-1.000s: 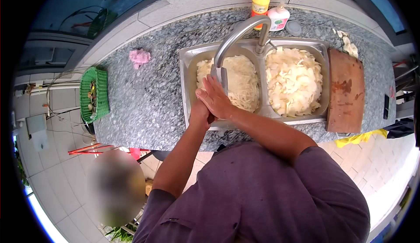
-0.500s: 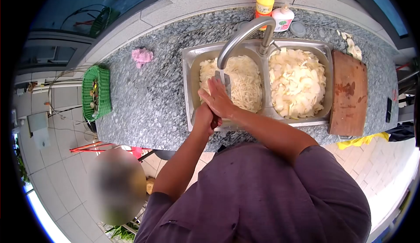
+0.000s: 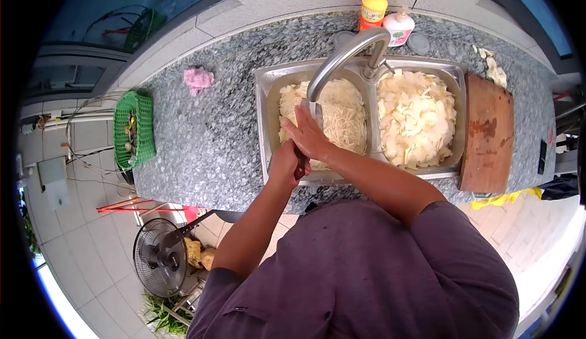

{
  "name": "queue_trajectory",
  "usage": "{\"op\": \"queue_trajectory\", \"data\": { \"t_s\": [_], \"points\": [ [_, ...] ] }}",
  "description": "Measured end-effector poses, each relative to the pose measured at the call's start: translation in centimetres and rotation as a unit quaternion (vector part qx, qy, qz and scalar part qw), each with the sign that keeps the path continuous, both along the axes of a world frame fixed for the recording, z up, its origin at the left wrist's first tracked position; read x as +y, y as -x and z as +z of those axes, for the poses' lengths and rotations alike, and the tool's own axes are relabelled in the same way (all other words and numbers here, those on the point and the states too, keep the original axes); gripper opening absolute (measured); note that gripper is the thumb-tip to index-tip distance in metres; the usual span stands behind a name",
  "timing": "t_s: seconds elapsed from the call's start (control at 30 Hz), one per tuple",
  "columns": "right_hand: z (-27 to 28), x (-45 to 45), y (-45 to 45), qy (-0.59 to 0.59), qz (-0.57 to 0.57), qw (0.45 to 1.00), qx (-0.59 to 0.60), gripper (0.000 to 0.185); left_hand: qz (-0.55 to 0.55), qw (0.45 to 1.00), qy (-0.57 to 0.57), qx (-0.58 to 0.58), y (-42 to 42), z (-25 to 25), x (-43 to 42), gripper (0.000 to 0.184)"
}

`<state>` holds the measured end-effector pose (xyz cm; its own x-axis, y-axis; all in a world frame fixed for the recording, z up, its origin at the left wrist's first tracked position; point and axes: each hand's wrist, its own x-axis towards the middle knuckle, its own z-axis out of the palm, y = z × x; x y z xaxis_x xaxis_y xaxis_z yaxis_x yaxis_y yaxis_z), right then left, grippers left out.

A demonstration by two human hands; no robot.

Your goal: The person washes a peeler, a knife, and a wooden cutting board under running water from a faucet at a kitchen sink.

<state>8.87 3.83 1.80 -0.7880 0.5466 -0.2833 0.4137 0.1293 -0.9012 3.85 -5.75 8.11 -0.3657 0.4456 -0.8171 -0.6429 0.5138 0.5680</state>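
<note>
At the left basin's front edge, my left hand is closed around the dark handle of a kitchen knife. The flat grey blade points away from me, just beneath the spout of the metal faucet. My right hand lies across the knife with fingers stretched out, covering much of the blade. Under both hands, the left basin holds pale thin shreds. Wide pale slices fill the right basin of the steel sink.
A wet wooden cutting board rests right of the sink. Behind the faucet stand a yellow bottle and a white pump bottle. A pink cloth and a green basket are at left; a fan stands below.
My right hand has shifted slightly along the blade, with its fingers now nearer the spout. My left hand keeps its grip on the handle.
</note>
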Motion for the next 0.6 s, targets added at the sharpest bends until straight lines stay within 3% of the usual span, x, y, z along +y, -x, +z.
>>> {"op": "queue_trajectory", "data": {
  "t_s": [0.03, 0.13, 0.27, 0.33, 0.43, 0.47, 0.5, 0.6],
  "points": [
    [0.4, -0.7, -0.2, -0.021, 0.028, 0.999, -0.02, 0.099, 0.001, 1.0, 0.01, -0.002, 0.4, -0.6, 0.0, 0.046],
    [1.0, 0.6, -0.2, -0.02, -0.039, 0.999, 0.004, 0.093, -0.004, 1.0, -0.007, -0.008, -0.3, 0.7, -0.3, 0.044],
    [-6.7, 6.6, 1.6, -0.067, -0.034, 0.991, -0.114, 0.093, -0.03, 0.999, -0.015, -0.022, -2.0, 2.9, -1.5, 0.04],
    [-6.0, 7.2, 1.4, -0.111, -0.002, 0.987, -0.117, 0.094, -0.03, 0.999, -0.023, -0.018, -2.0, 3.0, -1.5, 0.041],
    [-1.7, 3.2, 1.0, -0.034, -0.023, 0.995, -0.085, 0.096, -0.019, 1.0, -0.007, -0.013, -1.3, 1.7, -0.6, 0.042],
    [-0.2, 2.3, 0.5, -0.03, 0.017, 0.995, -0.097, 0.095, -0.001, 1.0, -0.005, -0.012, -1.0, 1.5, -0.3, 0.039],
    [0.1, 1.3, 0.3, 0.003, 0.01, 0.999, -0.046, 0.097, 0.008, 1.0, -0.009, -0.014, -0.6, 0.9, 0.2, 0.038],
    [0.4, -0.8, -0.2, -0.044, 0.052, 0.997, -0.045, 0.099, 0.015, 0.999, -0.025, -0.018, 0.0, -0.2, 0.7, 0.036]
  ]
}}
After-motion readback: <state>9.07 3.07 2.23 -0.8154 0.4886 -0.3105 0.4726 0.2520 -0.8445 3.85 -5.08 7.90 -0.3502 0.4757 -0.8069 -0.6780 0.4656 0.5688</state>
